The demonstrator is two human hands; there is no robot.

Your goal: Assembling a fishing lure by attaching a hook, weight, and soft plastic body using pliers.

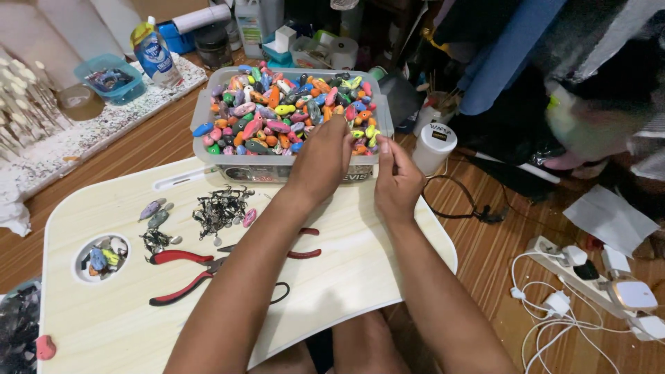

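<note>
Pliers (181, 275) with red and black handles lie nearest me on the lap table (332, 277), beside a heap of small metal hooks (220, 208). At the table's far edge stands the clear bin (201, 114) of coloured lures (277, 111). My left hand (322, 159) reaches into it, fingers curled among the lures; whether it grips one I cannot tell. My right hand (396, 181) rests loosely curled against the bin's front right corner.
</note>
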